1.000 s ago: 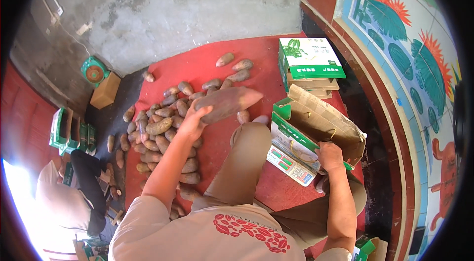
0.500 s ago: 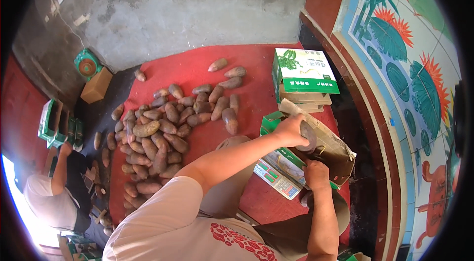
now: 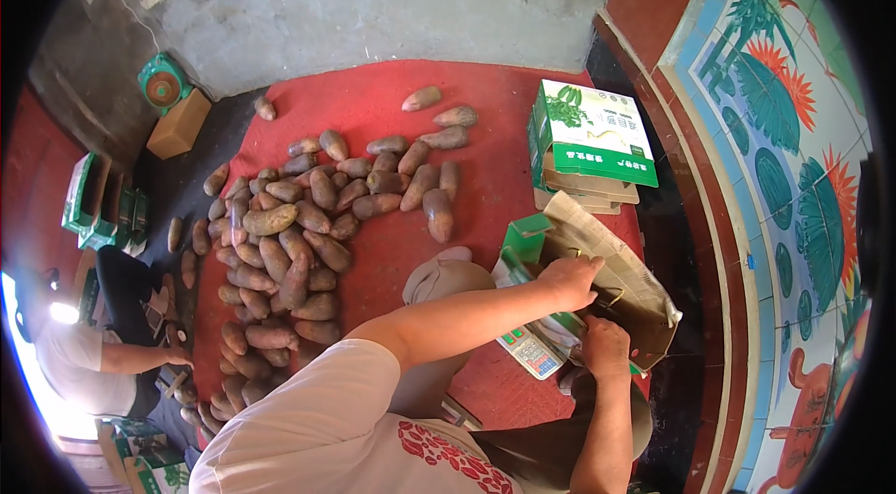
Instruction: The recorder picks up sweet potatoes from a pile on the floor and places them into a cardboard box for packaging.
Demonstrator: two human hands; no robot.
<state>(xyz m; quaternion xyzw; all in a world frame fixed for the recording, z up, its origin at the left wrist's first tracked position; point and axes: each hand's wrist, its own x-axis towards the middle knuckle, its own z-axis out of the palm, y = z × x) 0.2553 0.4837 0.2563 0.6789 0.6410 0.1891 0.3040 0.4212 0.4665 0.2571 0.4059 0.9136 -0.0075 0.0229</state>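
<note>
While both hands work inside the open carton (image 3: 611,293) by the person's knee, the left hand (image 3: 571,281) lies flat-fingered at its mouth and the right hand (image 3: 605,346) grips its near edge. Most sweet potatoes (image 3: 299,242) lie unpacked on the red mat (image 3: 485,102). The carton's contents are hidden.

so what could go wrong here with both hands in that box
The open cardboard box sits tilted on the person's lap, so it could tip or slide off while the left hand and right hand work at its mouth. The flaps look bent, so the cardboard may buckle or tear. The sweet potatoes lie loose on the red mat and could roll away.
</note>
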